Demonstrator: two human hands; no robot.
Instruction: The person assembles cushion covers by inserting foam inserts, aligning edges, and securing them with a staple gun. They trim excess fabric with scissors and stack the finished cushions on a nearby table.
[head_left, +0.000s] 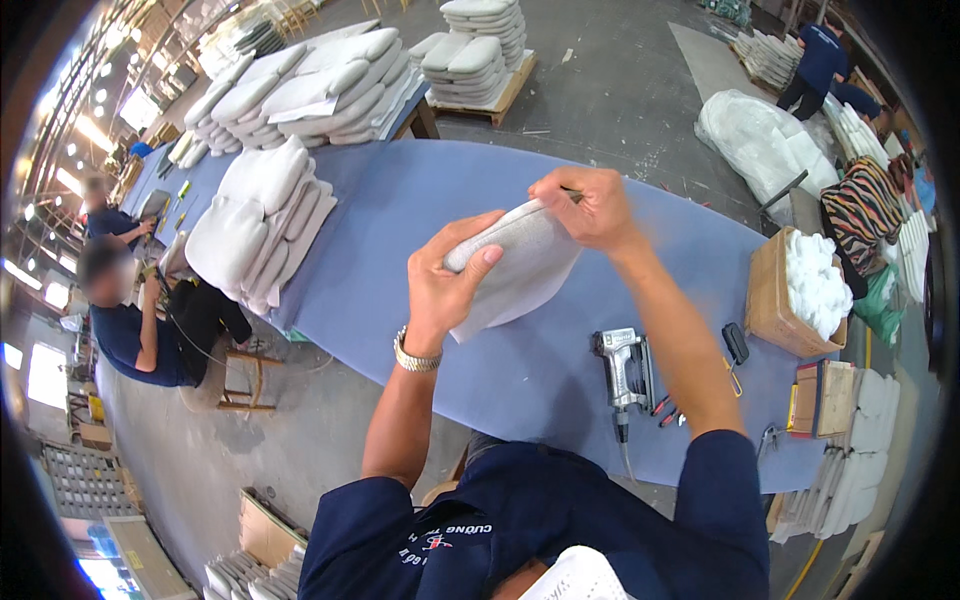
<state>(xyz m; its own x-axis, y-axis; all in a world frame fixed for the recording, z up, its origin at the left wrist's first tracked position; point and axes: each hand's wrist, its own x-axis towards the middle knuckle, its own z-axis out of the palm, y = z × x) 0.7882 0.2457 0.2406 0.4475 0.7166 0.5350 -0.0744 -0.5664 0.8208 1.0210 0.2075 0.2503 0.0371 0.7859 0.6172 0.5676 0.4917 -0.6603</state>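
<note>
A light grey upholstered cushion (520,272) is held up on edge above the blue-covered table (470,400). My left hand (450,270) grips its left end, the thumb on the near face and the fingers over the top edge. At the cushion's upper right corner, my right hand (590,208) is closed in a fist. A small dark, thin object (572,194) shows between its fingers; its kind is too small to make out. On the table below my right forearm lies a silver staple gun (622,368) with a hose attached.
Stacked grey cushions (262,222) stand at the table's left, with more piles (310,85) behind. To the right are red-handled pliers (668,410), a black object (735,343) and a cardboard box (778,300) of white stuffing (815,285). Co-workers sit at left (140,320) and stand far right (820,60).
</note>
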